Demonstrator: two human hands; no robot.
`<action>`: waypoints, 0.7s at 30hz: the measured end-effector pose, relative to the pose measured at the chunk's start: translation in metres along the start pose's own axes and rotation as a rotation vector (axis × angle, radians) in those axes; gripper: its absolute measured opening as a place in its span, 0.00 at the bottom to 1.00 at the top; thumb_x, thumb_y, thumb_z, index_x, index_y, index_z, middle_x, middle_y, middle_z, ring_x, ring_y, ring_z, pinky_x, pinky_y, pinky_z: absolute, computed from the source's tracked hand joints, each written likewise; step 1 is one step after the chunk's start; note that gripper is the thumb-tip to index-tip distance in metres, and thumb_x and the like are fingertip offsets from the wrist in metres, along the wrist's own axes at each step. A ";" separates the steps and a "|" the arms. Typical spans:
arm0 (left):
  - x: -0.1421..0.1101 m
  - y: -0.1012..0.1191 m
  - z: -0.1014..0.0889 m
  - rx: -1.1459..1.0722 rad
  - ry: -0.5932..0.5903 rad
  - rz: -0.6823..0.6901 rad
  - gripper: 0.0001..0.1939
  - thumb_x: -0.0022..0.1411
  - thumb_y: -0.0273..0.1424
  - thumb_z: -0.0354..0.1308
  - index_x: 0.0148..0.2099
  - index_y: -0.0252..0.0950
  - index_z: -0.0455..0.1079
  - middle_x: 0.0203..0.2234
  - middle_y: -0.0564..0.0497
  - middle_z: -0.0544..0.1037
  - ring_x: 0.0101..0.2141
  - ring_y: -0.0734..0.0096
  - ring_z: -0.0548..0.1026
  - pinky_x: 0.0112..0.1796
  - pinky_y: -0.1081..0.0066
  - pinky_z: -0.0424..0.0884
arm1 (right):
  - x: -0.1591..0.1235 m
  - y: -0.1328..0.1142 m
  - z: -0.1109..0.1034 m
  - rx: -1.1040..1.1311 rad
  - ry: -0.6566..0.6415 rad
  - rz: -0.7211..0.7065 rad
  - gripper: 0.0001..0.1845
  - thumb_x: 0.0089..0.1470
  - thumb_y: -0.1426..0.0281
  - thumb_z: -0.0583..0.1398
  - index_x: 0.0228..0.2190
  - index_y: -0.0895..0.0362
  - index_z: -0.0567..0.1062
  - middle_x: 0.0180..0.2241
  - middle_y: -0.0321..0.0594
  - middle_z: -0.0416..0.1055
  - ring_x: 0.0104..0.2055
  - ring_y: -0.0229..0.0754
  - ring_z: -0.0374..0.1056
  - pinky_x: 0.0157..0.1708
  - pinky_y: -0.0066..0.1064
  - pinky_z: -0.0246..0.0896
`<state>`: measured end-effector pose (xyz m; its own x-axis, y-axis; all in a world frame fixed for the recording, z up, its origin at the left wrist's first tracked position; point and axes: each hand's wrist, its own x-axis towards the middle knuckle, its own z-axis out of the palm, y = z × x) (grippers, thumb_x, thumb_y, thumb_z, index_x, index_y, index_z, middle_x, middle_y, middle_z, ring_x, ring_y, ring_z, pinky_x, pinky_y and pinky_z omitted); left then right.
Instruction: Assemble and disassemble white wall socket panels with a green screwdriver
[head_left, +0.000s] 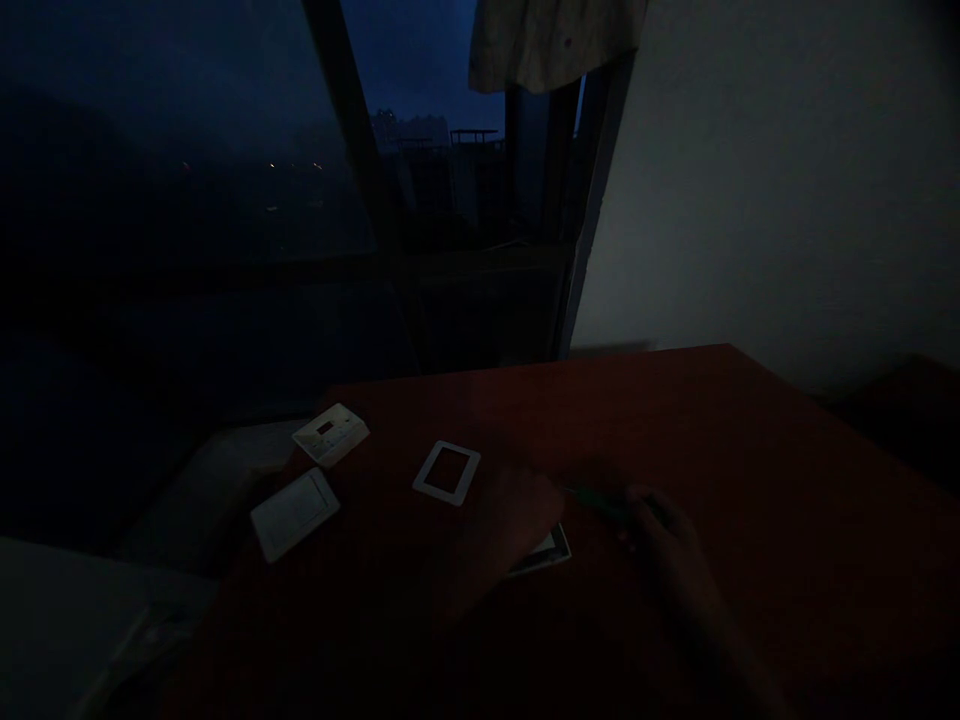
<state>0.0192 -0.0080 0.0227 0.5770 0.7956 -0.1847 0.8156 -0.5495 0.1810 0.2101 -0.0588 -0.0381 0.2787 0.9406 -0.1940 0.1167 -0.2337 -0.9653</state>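
The light is very dim. My right hand (667, 525) is closed around the green handle of a slim tool that looks like a screwdriver (600, 503), its thin shaft pointing left. My left hand (525, 505) is curled at the tip of that shaft; what its fingers hold, if anything, is hidden. Under the left hand lies a flat piece with a dark border and a pale middle (555, 552), partly covered by the hand and wrist. Just left of that hand, a white rectangular frame (426, 484) with an open centre lies flat.
At the left of the reddish table (750, 460) lie a pale box-like piece with a small dark opening (349, 437) and a whitish rounded panel (289, 515). Behind the table are a dark window (225, 200) and a short curtain (555, 45); a pale wall (780, 180) stands right.
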 end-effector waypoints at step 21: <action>-0.129 -0.091 0.024 -0.261 0.428 -0.616 0.08 0.65 0.33 0.49 0.37 0.42 0.69 0.35 0.53 0.76 0.37 0.65 0.76 0.39 0.69 0.70 | -0.004 -0.005 -0.001 -0.100 -0.026 0.012 0.21 0.51 0.52 0.58 0.38 0.55 0.72 0.28 0.38 0.73 0.31 0.45 0.70 0.31 0.33 0.64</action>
<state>-0.1281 -0.0668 0.0065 -0.0843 0.9951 0.0521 0.9158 0.0567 0.3976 0.2095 -0.0613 -0.0326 0.2563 0.9432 -0.2114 0.2083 -0.2674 -0.9408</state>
